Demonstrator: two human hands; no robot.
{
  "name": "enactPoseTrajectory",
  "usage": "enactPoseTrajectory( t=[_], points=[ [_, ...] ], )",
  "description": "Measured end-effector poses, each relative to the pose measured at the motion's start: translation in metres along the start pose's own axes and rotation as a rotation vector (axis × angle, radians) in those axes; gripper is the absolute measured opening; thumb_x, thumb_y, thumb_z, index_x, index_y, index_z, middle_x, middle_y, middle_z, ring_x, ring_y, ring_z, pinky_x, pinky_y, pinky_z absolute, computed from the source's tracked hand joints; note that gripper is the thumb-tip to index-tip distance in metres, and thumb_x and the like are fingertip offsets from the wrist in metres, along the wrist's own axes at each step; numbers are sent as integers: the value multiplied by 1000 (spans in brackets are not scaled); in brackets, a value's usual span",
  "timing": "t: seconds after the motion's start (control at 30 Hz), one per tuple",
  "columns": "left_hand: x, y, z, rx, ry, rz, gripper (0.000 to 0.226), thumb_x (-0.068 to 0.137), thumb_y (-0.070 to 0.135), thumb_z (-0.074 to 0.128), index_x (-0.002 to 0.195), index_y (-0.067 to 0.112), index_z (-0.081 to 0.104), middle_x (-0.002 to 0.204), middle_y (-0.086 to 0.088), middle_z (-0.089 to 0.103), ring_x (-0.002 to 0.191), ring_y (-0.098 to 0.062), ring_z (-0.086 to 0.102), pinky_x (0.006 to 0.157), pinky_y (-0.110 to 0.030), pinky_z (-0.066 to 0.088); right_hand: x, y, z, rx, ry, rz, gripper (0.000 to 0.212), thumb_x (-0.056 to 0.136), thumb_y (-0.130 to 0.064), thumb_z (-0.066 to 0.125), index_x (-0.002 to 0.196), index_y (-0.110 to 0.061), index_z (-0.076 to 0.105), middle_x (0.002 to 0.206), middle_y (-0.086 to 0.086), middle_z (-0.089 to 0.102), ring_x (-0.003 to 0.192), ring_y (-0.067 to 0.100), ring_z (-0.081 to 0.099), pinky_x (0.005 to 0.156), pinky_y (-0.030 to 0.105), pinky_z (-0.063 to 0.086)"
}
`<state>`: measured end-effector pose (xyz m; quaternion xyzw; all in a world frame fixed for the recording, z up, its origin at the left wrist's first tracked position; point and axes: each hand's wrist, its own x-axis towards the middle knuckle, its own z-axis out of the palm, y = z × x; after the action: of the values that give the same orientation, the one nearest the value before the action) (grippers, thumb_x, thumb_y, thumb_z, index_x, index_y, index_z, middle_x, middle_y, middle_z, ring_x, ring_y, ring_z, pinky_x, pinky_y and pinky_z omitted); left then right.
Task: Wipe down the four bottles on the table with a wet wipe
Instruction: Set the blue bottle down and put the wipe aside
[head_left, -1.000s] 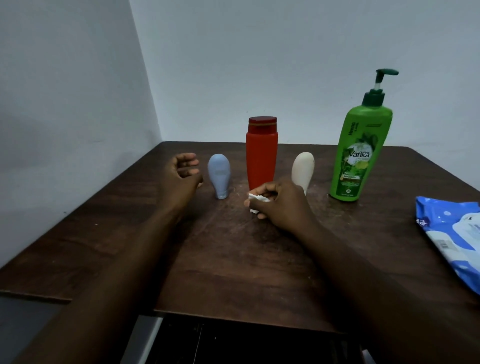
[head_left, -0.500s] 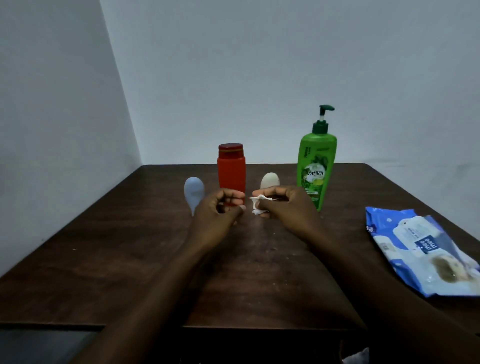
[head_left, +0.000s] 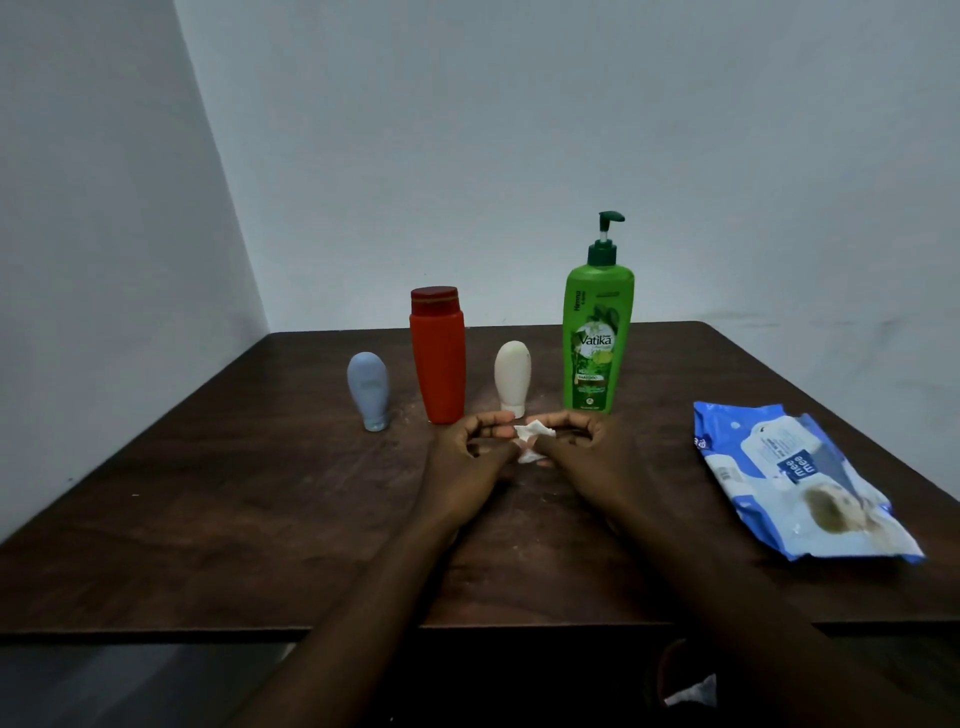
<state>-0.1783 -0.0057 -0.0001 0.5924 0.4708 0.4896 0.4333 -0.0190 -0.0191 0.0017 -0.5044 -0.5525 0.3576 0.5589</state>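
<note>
Hands have met in the middle: the left hand (head_left: 462, 444), a second ago beside the small blue plastic squeeze bottle (head_left: 369, 389), now pinches the crumpled white wet wipe (head_left: 531, 441) together with the right hand (head_left: 584, 441), just nearer than the cream tube bottle (head_left: 512, 376). Probably refolding it; no bottle is held.

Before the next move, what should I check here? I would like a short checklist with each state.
1. Wet wipe in hand: ok, left hand and right hand both pinch it.
2. Bottles upright: ok, blue bottle, red bottle, white bottle, green pump bottle all stand.
3. A bottle gripped for wiping: not ok, none is held.
4. Wipe wet enough: cannot tell.
5. Wipes pack out of the way: ok, lies at the right.
</note>
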Motion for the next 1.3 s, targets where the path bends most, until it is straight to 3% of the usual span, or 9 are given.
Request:
enactPoseTrajectory(
  t=[0.2, 0.33, 0.57, 0.73, 0.8, 0.97, 1.17, 1.3],
  points=[
    [-6, 1, 1, 41, -7, 33, 23, 88, 17, 74, 109, 24, 72, 98, 7, 76, 88, -7, 72, 82, -30, 61, -3, 2, 1, -17, -5, -3, 17, 83, -16, 81, 97, -25, 77, 86, -4, 79, 81, 14, 76, 72, 31, 62],
    [-9, 3, -2, -36, 5, -19, 26, 86, 5, 74, 109, 19, 72, 98, 1, 77, 90, -14, 74, 81, -30, 61, -3, 0, 0, 8, 17, 9, 15, 86, -15, 78, 101, -18, 76, 86, -1, 79, 77, 14, 76, 62, 23, 60],
    [-26, 14, 9, -213, -60, -50, 30, 84, -7, 71, 108, 10, 72, 101, -8, 78, 91, -19, 75, 80, -30, 61, -20, -10, -17, 50, 12, 16, 15, 87, -10, 76, 101, -16, 75, 88, 4, 79, 76, 19, 76, 64, 31, 61],
    [-50, 27, 45, -359, -96, -99, 21, 86, -8, 66, 88, 12, 73, 88, -8, 77, 81, -17, 73, 68, -27, 60, -59, -34, -54, -61, 5, -99, 23, 89, 8, 64, 100, -8, 76, 80, 0, 77, 62, 3, 70, 59, 14, 53],
    [-60, 33, 65, -383, -118, -106, 24, 86, -8, 64, 82, 14, 69, 83, -6, 76, 77, -16, 72, 68, -28, 61, -77, -42, -69, -172, 58, -165, 30, 86, 9, 64, 95, -15, 78, 81, -7, 76, 64, 0, 69, 62, 12, 52],
    [-84, 48, 107, -383, -180, -88, 26, 89, -8, 60, 80, 16, 65, 83, -4, 71, 71, -14, 68, 60, -21, 57, -111, -55, -106, -379, 164, -211, 30, 79, -8, 69, 89, -37, 75, 83, -18, 75, 70, 1, 70, 77, 23, 57],
    [-130, 54, 141, -355, -307, -91, 22, 87, -6, 65, 84, 15, 68, 76, 3, 73, 73, -12, 70, 66, -23, 58, -162, -36, -152, -250, 271, -67, 21, 86, -3, 71, 96, -20, 79, 84, 0, 79, 70, 22, 76, 72, 40, 63],
    [-168, 36, 163, -386, -428, -155, 21, 87, -8, 67, 86, 12, 71, 78, -2, 77, 74, -14, 72, 69, -23, 60, -204, -11, -177, -183, 333, -7, 15, 88, -3, 73, 101, -9, 78, 84, 10, 78, 75, 20, 76, 67, 32, 62]
  ],
)
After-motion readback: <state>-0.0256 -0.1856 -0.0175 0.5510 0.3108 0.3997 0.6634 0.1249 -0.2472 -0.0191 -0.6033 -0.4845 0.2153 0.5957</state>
